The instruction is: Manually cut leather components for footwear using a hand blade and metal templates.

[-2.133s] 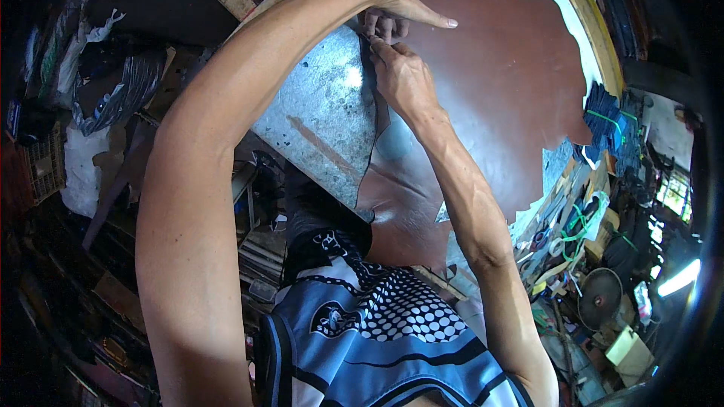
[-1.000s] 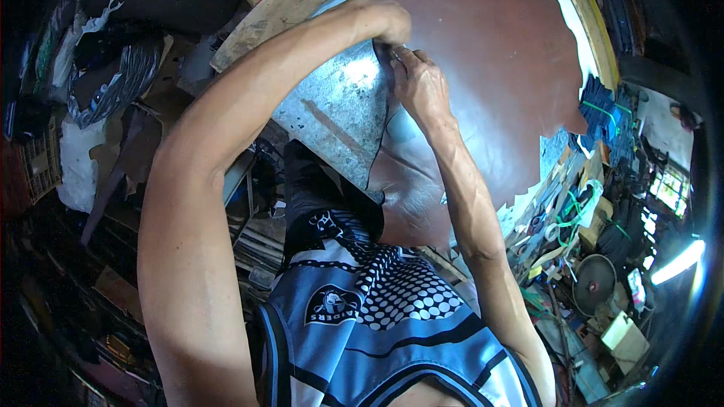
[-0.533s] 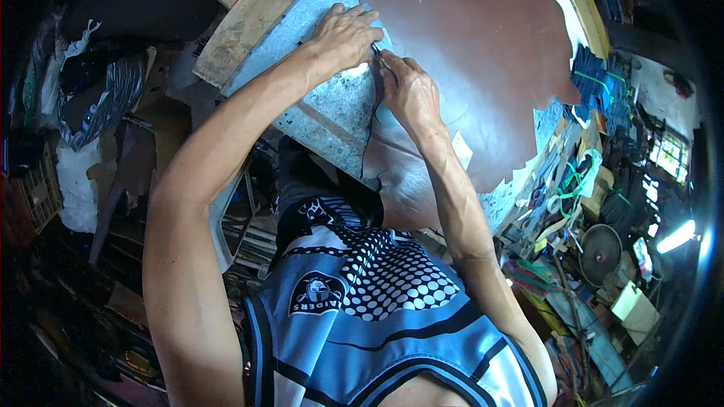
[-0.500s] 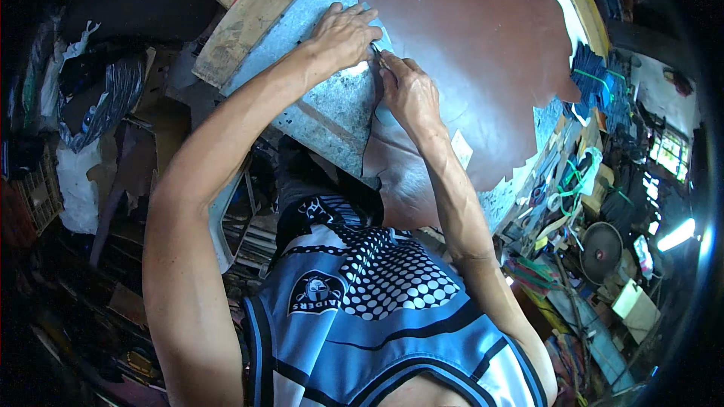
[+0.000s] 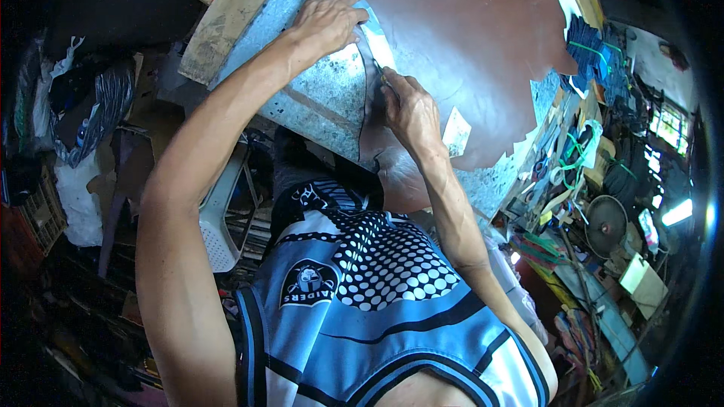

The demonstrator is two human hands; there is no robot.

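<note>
The left hand [image 5: 326,21] is lying, fingers spread, at the left edge of the brown leather hide [image 5: 467,38]. The right hand [image 5: 411,111] is pinching a slim tool [image 5: 378,67] over it.

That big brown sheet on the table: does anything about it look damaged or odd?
Yes. The brown sheet has jagged, stepped notches along its lower right edge, creases at its near end, and a pale four-sided patch interrupting its even colour; whether that is a hole, I cannot tell.
</note>
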